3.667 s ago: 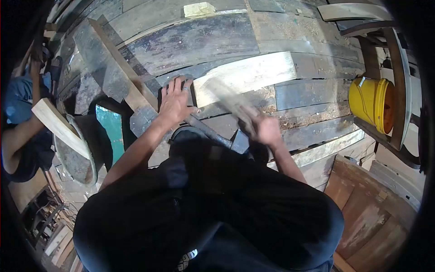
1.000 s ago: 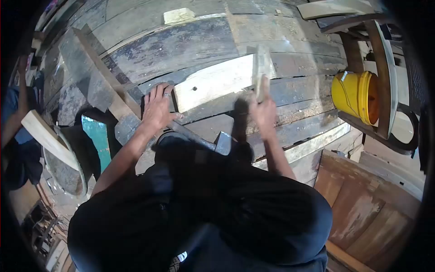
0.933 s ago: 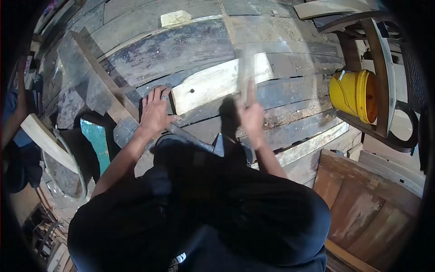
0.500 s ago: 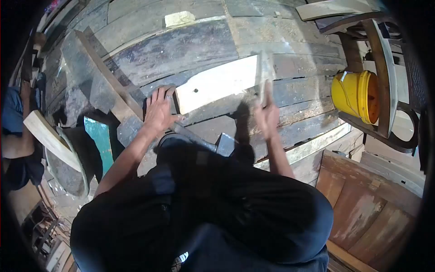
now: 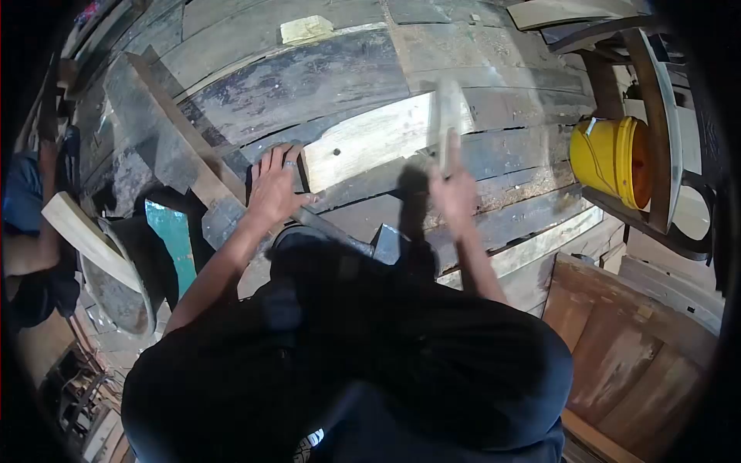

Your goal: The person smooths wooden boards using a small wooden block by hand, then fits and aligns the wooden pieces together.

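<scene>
From the left hand (image 5: 274, 193), the pale board (image 5: 370, 144) stretched rightward.
The left hand, the nearer one, was spread at the board's left end; whether it gripped anything underneath could not be told. The board lay on the planks (image 5: 509, 158), its long axis slanting away to the right. The right hand (image 5: 454, 191), clenched around a blurred tool (image 5: 448, 108), was on the near side, the tool crossing the board's right end.

Reaching both bare forearms (image 5: 219, 266) forward past spread thighs (image 5: 208, 363). Resting left hand (image 5: 275, 190) palm-down with fingers (image 5: 278, 158) spread, thumb (image 5: 306, 200) angled inward. Curling right hand (image 5: 454, 192), with index finger (image 5: 452, 143) extended forward.
</scene>
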Demonstrator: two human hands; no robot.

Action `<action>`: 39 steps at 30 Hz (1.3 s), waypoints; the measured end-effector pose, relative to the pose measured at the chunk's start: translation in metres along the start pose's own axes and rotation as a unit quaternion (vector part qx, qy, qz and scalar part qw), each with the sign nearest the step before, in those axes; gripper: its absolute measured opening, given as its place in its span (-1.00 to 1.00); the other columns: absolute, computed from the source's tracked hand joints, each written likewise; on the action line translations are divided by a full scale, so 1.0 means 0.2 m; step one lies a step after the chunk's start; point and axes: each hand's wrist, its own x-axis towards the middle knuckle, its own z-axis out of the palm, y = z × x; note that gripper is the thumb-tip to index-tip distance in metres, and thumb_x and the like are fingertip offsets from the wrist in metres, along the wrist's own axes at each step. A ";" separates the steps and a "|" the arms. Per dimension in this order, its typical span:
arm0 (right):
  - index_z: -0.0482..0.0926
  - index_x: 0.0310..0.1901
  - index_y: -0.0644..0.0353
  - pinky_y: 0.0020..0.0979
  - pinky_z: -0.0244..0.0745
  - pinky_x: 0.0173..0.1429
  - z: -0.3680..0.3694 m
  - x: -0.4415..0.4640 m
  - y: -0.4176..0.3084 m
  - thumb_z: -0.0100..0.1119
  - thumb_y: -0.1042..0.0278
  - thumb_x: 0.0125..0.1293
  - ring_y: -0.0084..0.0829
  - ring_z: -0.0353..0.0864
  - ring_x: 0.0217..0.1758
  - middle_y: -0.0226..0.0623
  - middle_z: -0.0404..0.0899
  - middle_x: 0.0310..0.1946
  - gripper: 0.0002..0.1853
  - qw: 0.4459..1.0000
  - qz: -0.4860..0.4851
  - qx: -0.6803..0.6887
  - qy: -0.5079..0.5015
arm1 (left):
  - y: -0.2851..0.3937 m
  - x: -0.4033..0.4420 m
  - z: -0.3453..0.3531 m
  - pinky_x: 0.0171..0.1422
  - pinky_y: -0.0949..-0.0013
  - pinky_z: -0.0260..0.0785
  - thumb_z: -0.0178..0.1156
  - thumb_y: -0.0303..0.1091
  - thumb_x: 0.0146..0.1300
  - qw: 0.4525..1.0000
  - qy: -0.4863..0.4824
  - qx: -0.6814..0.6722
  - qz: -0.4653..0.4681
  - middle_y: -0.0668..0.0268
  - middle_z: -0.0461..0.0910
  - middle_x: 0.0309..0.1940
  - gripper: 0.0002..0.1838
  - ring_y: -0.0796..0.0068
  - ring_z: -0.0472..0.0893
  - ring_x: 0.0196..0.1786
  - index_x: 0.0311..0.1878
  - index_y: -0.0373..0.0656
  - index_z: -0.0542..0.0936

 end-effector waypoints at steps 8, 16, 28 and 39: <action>0.08 0.73 -0.54 0.13 0.74 0.00 0.03 -0.19 -0.16 0.28 -0.04 0.48 0.25 0.79 -0.16 0.25 0.72 -0.02 -0.13 0.960 -0.144 -0.121 -0.209 | -0.02 0.00 0.01 0.57 -0.08 0.21 0.74 -0.03 -0.09 1.000 0.017 0.001 0.014 0.12 0.36 0.51 0.16 0.00 0.30 0.59 0.58 -0.17 0.37; 0.10 0.75 -0.29 0.16 0.72 0.08 0.04 -0.05 -0.09 0.26 0.03 0.49 0.28 0.80 -0.06 0.40 0.73 -0.05 -0.14 0.998 0.021 -0.031 -0.053 | -0.01 0.00 -0.01 0.64 -0.12 0.15 0.76 -0.06 -0.12 1.000 0.003 -0.019 0.007 0.04 0.36 0.50 0.22 -0.09 0.29 0.59 0.61 -0.18 0.32; 0.20 0.71 -0.27 0.16 0.69 -0.05 -0.03 0.05 0.06 0.27 -0.01 0.51 0.32 0.77 -0.12 0.28 0.76 -0.09 -0.20 0.999 -0.038 -0.030 0.025 | -0.04 -0.01 0.03 0.56 -0.11 0.22 0.74 -0.03 -0.09 0.999 0.031 -0.009 0.026 0.11 0.36 0.50 0.18 -0.03 0.31 0.58 0.60 -0.12 0.34; 0.32 0.66 -0.26 0.05 0.71 -0.06 0.03 -0.17 -0.05 0.37 0.18 0.38 0.22 0.77 -0.21 0.17 0.75 -0.22 -0.19 0.982 -0.156 -0.049 -0.090 | -0.03 -0.01 0.02 0.59 -0.08 0.21 0.72 -0.05 -0.06 0.999 0.019 -0.021 0.020 0.12 0.35 0.53 0.15 -0.03 0.27 0.61 0.60 -0.18 0.36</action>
